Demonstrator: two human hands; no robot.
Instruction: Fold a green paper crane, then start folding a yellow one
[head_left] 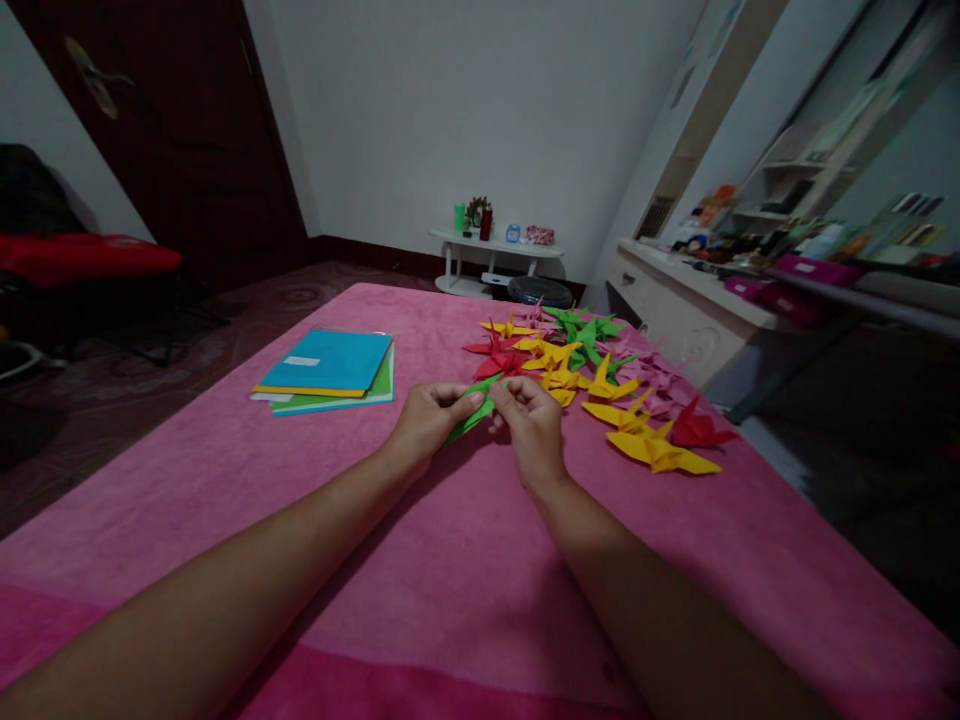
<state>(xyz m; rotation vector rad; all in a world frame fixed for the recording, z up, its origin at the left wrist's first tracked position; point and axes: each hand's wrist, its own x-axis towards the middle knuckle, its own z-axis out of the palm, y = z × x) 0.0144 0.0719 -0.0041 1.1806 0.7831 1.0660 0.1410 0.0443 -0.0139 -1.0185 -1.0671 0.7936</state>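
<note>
A narrow folded piece of green origami paper (466, 424) is held between my two hands, above the pink-covered table (360, 560). My left hand (431, 420) pinches its left side, thumb on top. My right hand (534, 425) grips the upper right end between thumb and fingers, which hide part of it. Just beyond and to the right lie several folded paper cranes: yellow cranes (660, 450), red cranes (499, 358), green cranes (589, 330) and pink cranes (660, 380).
Stacked sheets of coloured paper (330, 360), blue on top, lie at the table's left. A small white stand (495, 245) is against the far wall. To the right is a cluttered white dresser (675, 300); a red chair (82, 260) stands at left by the dark door (157, 140).
</note>
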